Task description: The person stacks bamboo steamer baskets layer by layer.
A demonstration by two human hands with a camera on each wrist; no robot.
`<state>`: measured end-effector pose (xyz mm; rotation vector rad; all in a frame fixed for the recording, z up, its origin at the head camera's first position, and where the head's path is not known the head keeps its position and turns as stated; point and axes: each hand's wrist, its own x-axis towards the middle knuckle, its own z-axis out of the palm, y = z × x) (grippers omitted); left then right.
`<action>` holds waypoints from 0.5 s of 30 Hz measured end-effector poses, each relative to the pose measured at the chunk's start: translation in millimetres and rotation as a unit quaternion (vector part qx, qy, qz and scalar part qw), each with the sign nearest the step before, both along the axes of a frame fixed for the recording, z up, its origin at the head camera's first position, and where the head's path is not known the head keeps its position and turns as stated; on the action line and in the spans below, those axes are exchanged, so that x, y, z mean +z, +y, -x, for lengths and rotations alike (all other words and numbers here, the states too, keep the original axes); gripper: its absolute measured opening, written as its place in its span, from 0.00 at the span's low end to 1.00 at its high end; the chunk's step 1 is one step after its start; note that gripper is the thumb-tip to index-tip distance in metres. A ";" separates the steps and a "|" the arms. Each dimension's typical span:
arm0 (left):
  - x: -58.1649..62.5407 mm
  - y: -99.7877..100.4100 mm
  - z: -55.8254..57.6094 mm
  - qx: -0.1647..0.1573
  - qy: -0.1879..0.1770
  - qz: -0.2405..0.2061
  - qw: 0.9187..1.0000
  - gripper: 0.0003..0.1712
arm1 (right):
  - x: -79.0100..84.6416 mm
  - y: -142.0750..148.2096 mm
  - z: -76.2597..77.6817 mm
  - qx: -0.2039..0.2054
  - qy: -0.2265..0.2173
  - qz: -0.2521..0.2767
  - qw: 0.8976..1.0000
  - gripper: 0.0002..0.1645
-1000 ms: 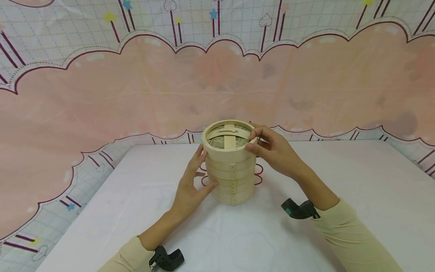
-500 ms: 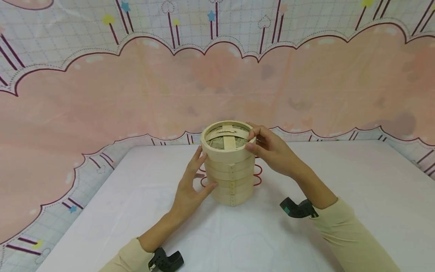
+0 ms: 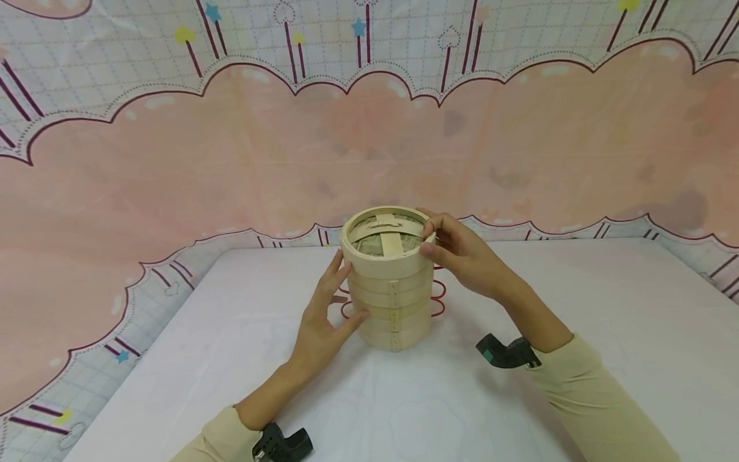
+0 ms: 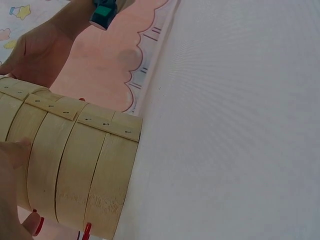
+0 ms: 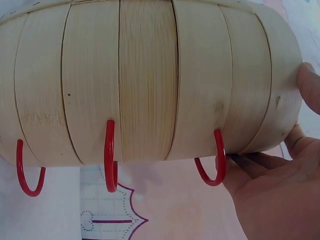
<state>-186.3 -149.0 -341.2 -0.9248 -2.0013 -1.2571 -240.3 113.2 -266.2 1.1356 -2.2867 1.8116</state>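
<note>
A bamboo steamer (image 3: pixel 392 301) stands upright on the white table, its tiers stacked and its woven lid (image 3: pixel 391 239) on top. Thin red loop handles (image 5: pixel 110 155) stick out from its sides. My left hand (image 3: pixel 323 314) holds the steamer's left side, thumb on the front and fingers along the flank. At the upper right, my right hand (image 3: pixel 470 256) pinches the lid's rim between thumb and fingers; some of its fingers are hidden behind the steamer. In the left wrist view, the tiers' overlapping strips (image 4: pixel 105 124) show small staples.
The white tabletop (image 3: pixel 577 308) extends around the steamer. Behind it hangs a pink and white patterned cloth (image 3: pixel 288 154). A black wrist camera (image 3: pixel 508 353) juts out below the right forearm, another black wrist camera (image 3: pixel 283 443) below the left.
</note>
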 end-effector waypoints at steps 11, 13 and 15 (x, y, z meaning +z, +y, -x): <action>-16.4 -2.4 10.6 -0.006 -0.002 0.005 1.000 0.50 | -6.5 5.6 -3.2 -0.001 -0.002 0.006 1.000 0.21; -15.1 -2.4 7.5 -0.002 -0.001 0.008 1.000 0.50 | -8.3 7.1 -4.8 -0.005 0.000 -0.003 1.000 0.21; -11.1 -2.4 2.0 0.002 -0.001 0.010 1.000 0.49 | -9.8 9.5 -6.7 -0.010 0.008 -0.013 1.000 0.20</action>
